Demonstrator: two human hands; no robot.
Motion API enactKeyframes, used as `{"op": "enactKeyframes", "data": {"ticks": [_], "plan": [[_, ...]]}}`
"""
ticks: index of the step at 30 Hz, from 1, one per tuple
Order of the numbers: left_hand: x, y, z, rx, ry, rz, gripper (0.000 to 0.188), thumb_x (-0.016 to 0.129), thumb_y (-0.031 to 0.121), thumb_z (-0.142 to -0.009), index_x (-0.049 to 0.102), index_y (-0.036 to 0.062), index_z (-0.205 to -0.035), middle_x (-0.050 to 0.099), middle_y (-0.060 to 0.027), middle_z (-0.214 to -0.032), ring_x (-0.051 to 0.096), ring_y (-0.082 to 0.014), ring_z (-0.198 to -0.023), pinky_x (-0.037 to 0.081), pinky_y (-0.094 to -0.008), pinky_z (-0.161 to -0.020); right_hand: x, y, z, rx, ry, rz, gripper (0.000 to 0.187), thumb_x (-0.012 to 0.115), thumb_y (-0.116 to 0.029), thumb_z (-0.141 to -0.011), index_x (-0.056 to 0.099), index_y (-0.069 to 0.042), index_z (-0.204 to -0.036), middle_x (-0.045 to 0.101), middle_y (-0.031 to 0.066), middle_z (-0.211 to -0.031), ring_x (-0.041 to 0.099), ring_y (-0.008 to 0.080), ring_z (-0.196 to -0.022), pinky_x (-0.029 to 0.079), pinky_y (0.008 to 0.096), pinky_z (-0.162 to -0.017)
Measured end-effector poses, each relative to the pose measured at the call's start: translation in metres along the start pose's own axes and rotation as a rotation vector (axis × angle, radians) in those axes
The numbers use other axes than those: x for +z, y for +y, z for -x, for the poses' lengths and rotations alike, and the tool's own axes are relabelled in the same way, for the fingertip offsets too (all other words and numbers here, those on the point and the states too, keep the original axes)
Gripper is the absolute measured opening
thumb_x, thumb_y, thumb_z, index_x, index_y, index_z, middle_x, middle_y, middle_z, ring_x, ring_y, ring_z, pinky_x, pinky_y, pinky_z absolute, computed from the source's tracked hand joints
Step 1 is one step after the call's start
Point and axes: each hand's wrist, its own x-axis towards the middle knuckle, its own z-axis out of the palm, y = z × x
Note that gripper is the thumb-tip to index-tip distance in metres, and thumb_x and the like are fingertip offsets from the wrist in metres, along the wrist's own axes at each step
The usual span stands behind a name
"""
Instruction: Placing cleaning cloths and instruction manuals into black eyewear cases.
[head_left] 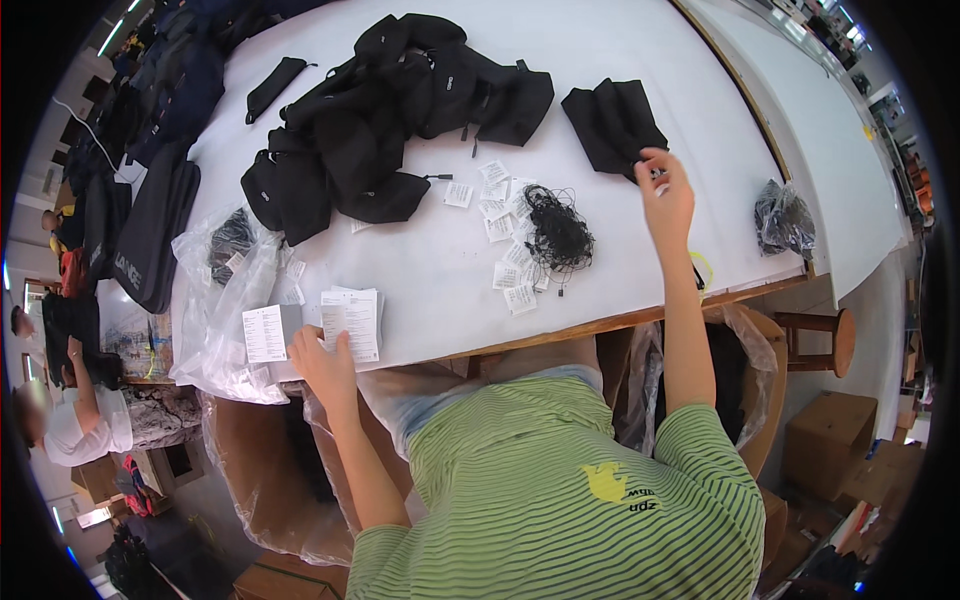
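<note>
My left hand (325,368) rests at the table's near edge with its fingers apart, touching the near side of a stack of white printed cards (362,312). A second card stack (265,335) stands just left of it. Farther out on the right, my right hand (668,200) has bent fingers closed at the near corner of a black fabric pouch (612,125). That pouch lies flat and slightly creased; the fingertips partly cover its corner. Between my hands lie a tangle of thin black cords (558,230) and several loose white labels (497,222).
A heap of black pouches (370,130) covers the table's middle, with one slim pouch (275,88) beyond it. Clear plastic bags lie at left (215,300) and right (785,217). Plastic-lined cartons (260,470) stand below the table edge. A person (95,420) is at far left.
</note>
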Motion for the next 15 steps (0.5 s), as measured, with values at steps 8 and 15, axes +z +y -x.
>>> {"op": "enactKeyframes", "data": {"ticks": [8,15], "plan": [[-0.022,0.020,0.005,-0.235,-0.229,0.816,0.020,0.060,0.010,-0.090,0.046,-0.0022,-0.097,0.054,-0.0103,-0.087,0.049,-0.0185,-0.084,0.042,-0.0335,-0.077,0.025,-0.039,0.049,0.082,-0.445,-0.060,0.013,0.066,-0.012,-0.080,0.064,-0.012,-0.093,0.062,0.0029,-0.079,0.055,0.0178,-0.058,0.043,0.0312,-0.056],[-0.054,0.039,0.033,-0.542,-0.687,1.639,0.035,0.062,0.008,-0.087,0.049,-0.0035,-0.118,0.059,-0.0118,-0.089,0.058,-0.0196,-0.079,0.045,-0.0296,-0.067,0.049,0.023,0.045,0.108,-0.536,0.240,0.015,0.071,-0.014,-0.074,0.066,-0.012,-0.088,0.061,0.0069,-0.080,0.062,0.0262,-0.077,0.049,0.0382,-0.069]]}}
